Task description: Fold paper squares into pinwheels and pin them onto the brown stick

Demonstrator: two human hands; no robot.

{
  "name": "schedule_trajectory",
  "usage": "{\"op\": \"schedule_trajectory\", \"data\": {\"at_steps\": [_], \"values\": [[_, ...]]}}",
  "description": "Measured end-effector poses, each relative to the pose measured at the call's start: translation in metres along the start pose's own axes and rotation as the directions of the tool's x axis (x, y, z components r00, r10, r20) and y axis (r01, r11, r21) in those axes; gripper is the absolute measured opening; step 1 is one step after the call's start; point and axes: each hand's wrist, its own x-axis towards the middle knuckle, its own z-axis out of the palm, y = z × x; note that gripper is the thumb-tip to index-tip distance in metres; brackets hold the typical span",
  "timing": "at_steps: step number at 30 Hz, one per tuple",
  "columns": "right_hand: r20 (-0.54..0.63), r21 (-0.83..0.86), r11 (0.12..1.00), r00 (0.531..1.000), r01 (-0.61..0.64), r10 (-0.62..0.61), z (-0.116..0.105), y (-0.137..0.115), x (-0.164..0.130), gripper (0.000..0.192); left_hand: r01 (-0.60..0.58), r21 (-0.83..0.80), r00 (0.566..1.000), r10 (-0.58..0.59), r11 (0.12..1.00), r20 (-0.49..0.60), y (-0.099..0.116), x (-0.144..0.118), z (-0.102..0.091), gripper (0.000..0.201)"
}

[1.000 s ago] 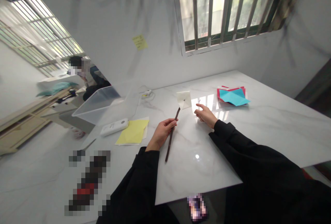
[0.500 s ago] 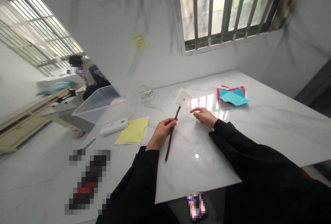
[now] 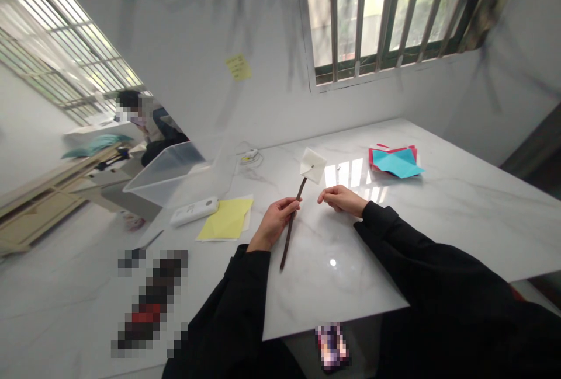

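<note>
**Paper pinwheel on stick, held over bench**

Left hand (image 3: 274, 222) closed around dark stick (image 3: 290, 224) mid-shaft, lower end pointing down toward bench (image 3: 438, 215). White paper pinwheel (image 3: 312, 164) pinned at top end, raised above bench. Right hand (image 3: 342, 198) empty, fingers loosely curled, just beside and below pinwheel, not touching. Likely very light; stick stiff, paper soft and easily creased. Best gripped on stick, never on vanes. Yellow sheet (image 3: 225, 219) and coloured paper stack (image 3: 394, 162) lying apart.

Bright window (image 3: 372, 14) daylight, table (image 3: 438, 215) glare (edges warped).
</note>
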Motion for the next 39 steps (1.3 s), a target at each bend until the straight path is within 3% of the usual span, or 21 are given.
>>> {"op": "schedule_trajectory", "data": {"at_steps": [3,8,14,18,21,23,26,30,39], "values": [[-0.04,-0.048,0.999,0.999,0.006,-0.008,0.0,-0.001,0.0,0.037,-0.01,-0.122,1.0,0.01,0.992,-0.004,0.003,-0.002,0.0,0.044],[0.103,-0.171,0.985,0.995,0.031,-0.013,0.006,-0.009,-0.009,0.055,-0.01,-0.315,0.999,-0.003,0.949,-0.042,0.007,-0.004,0.003,0.042],[0.44,-0.252,0.964,0.897,0.084,0.037,0.02,-0.014,-0.02,0.061,-0.009,-0.324,1.0,0.009,0.946,-0.001,-0.001,-0.002,0.012,0.034],[0.483,-0.262,0.96,0.875,0.097,0.044,0.025,-0.013,-0.021,0.057,-0.01,-0.295,0.998,0.027,0.955,0.055,-0.008,0.0,0.017,0.035],[0.499,-0.271,0.961,0.862,0.055,0.091,0.024,-0.012,-0.021,0.055,-0.022,-0.321,1.0,0.024,0.947,0.002,-0.01,0.004,0.015,0.029],[0.541,-0.278,0.961,0.829,0.017,0.141,0.022,-0.013,-0.022,0.053,-0.051,-0.373,0.996,0.02,0.926,-0.086,-0.008,0.008,0.011,0.025],[0.635,-0.283,0.958,0.742,-0.036,0.216,0.02,-0.014,-0.025,0.052,-0.115,-0.486,0.978,0.013,0.867,-0.208,-0.004,0.012,0.003,0.022],[0.723,-0.297,0.952,0.634,-0.075,0.275,0.019,-0.017,-0.03,0.053,-0.174,-0.554,0.967,0.034,0.814,-0.253,0.002,0.013,-0.003,0.023],[0.788,-0.318,0.946,0.539,-0.056,0.297,0.016,-0.022,-0.033,0.053,-0.225,-0.507,0.962,0.108,0.832,-0.25,-0.005,0.015,-0.006,0.035]]}}
